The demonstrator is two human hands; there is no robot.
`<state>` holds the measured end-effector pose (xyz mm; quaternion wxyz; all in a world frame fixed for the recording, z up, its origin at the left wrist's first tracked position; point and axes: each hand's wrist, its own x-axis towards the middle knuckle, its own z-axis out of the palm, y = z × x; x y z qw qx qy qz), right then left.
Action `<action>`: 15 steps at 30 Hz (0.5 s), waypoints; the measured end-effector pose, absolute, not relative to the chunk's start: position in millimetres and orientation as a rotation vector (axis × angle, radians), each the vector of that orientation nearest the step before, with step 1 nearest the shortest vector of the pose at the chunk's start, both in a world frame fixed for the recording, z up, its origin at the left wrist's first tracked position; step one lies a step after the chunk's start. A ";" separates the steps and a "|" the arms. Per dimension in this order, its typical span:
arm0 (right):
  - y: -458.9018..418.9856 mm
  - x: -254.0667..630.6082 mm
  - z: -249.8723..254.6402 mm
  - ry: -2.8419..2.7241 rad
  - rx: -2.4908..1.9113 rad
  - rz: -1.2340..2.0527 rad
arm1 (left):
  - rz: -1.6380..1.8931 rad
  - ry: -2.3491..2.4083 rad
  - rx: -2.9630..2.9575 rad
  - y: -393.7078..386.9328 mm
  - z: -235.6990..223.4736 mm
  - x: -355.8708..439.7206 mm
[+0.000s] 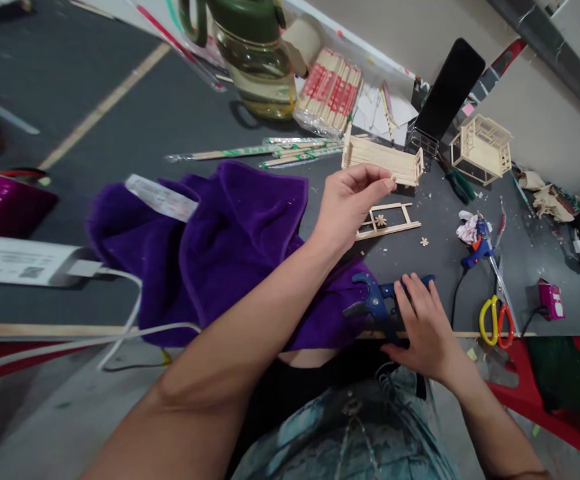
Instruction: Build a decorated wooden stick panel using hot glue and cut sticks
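My left hand (347,203) is raised over the table, thumb and forefinger pinched together. A tiny pale wooden piece (393,179) shows at the fingertips, too small to make out fully. My right hand (423,327) has its fingers over a handle of the blue cutting pliers (376,301), near the table's front edge. The pliers' jaws lie over a purple cloth (240,233). Just below my left hand is a small wooden stick frame (413,225) with a flower-shaped piece (381,220) on it. Another small wooden flower (425,241) lies to the right.
Behind stand a slatted wooden model (380,159), bundled sticks (330,90), a green-lidded bottle (255,60), a propped phone (450,87) and a wooden model (483,148). At right lie a blue glue gun (480,247) and scissors (495,320). A white power bank (25,261) trails a cable.
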<state>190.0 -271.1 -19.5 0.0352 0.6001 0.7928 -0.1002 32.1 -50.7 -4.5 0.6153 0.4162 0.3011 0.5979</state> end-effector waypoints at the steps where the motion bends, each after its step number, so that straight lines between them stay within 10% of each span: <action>1: -270.4 188.3 -21.3 2.433 1.870 -0.297 | 1.353 0.680 0.958 -50.9 -5.0 32.9; 15: -237.7 245.3 18.5 2.867 2.488 -0.372 | 1.121 0.635 1.089 -60.0 4.8 30.9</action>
